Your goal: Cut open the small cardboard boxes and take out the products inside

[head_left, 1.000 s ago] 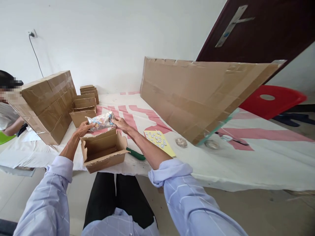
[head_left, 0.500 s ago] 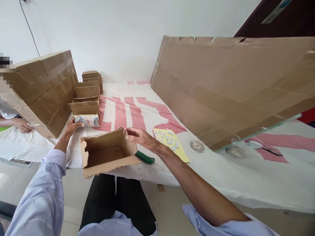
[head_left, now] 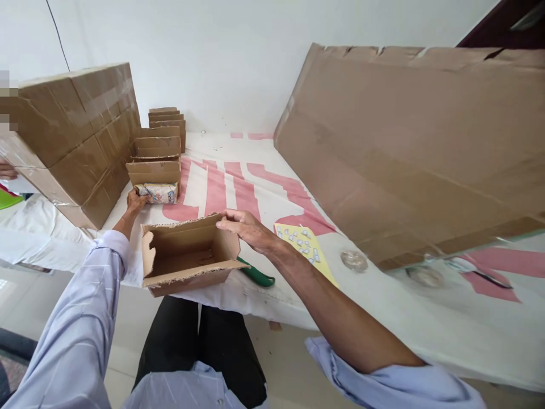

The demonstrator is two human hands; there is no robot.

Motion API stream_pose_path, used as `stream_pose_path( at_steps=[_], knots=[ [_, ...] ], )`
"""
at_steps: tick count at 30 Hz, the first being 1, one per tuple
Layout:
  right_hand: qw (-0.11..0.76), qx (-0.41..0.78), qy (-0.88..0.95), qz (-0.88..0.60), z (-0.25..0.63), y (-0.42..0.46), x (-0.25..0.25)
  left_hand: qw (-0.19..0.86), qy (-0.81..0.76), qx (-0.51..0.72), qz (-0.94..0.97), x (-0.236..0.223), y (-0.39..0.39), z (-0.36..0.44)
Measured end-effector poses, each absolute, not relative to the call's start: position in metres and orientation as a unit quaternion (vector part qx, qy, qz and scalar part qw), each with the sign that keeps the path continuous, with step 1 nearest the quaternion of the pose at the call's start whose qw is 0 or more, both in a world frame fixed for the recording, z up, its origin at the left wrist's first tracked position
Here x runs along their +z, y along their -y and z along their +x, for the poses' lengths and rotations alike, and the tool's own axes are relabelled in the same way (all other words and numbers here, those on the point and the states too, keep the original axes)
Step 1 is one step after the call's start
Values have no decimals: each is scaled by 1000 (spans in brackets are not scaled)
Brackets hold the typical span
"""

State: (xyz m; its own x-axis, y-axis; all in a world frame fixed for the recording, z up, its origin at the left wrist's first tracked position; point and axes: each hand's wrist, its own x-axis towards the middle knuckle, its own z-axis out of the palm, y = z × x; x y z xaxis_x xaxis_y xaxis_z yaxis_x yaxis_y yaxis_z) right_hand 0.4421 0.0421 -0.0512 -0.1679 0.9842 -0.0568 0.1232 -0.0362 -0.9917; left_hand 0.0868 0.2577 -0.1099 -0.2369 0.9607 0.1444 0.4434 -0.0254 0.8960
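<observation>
An open cardboard box sits at the table's front edge in front of me, its inside bare and its cut rim ragged. My right hand grips the box's far right corner, thumb and fingers over the rim. Further off to the left, my left hand has its fingers closed on the left end of a small white packet with a colourful print. That packet lies against the front of a row of open cardboard boxes. A green curved handle sticks out beside the near box; its other end is hidden.
Large taped cartons stand at the left, where another person's hand shows. A big cardboard panel leans at the right. A yellow sheet with several small stickers and a tape roll lie on the white cloth.
My view has shifted, so most things sit further right. The near box appears tipped less toward me, its front wall now showing. Both hands keep their places on packet and box.
</observation>
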Motion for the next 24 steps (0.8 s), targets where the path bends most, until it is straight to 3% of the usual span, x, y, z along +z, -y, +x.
stream_pose_path(
  at_steps=[8, 16, 19, 24],
  knots=[
    [444, 579, 492, -474, 462, -41, -61, 323, -569, 489, 577, -95, -168, 63],
    [471, 562, 466, -495, 483, -25, -83, 590, -325, 325, 664, -116, -21, 64],
    [475, 547, 459, -513, 489, -15, -87, 565, -349, 352, 659, -114, -6, 83],
    [445, 542, 480, -527, 494, -3, -87, 431, -390, 417, 698, -92, 12, 104]
  ],
)
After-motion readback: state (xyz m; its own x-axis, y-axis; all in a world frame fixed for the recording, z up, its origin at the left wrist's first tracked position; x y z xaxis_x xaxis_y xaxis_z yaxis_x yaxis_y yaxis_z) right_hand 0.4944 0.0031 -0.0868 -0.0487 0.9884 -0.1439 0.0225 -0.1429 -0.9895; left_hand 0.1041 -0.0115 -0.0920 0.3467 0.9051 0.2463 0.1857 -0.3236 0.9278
